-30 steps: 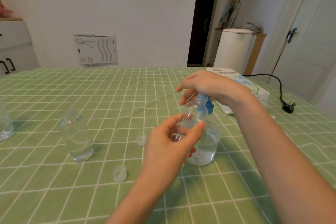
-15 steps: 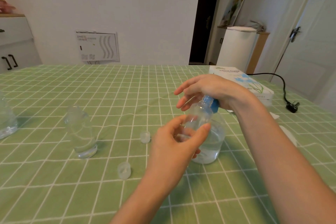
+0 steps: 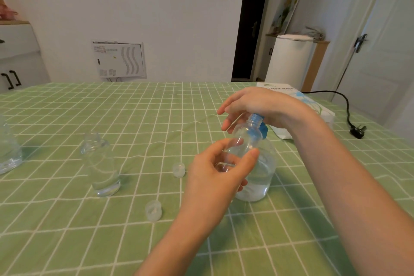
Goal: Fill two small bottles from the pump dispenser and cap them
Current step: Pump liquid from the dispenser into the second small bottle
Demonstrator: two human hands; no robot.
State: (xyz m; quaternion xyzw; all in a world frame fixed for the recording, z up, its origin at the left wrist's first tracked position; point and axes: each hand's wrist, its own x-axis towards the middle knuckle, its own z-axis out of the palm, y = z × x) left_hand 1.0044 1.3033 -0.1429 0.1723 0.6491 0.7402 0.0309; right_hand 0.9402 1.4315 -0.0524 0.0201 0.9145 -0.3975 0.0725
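Note:
My left hand [image 3: 218, 169] grips a small clear bottle [image 3: 245, 139], tilted, with its open mouth just under the blue pump head [image 3: 259, 124] of the clear dispenser [image 3: 259, 177]. My right hand [image 3: 264, 105] lies over the pump head, fingers straight. The dispenser holds clear liquid in its lower part. A second small clear bottle [image 3: 100, 163] stands uncapped to the left with some liquid in its bottom. Two translucent caps lie on the cloth, one cap [image 3: 178, 169] near my left hand and the other cap [image 3: 153, 210] nearer me.
The table carries a green checked cloth [image 3: 67, 231]. A tissue paper box [image 3: 298, 101] lies behind my right wrist, and a black cable with plug [image 3: 357, 131] trails at the right. Another clear container [image 3: 7, 152] sits at the left edge.
The view has shifted slightly. My right hand's palm has lifted a little over the pump head; my left hand keeps the small bottle under the spout.

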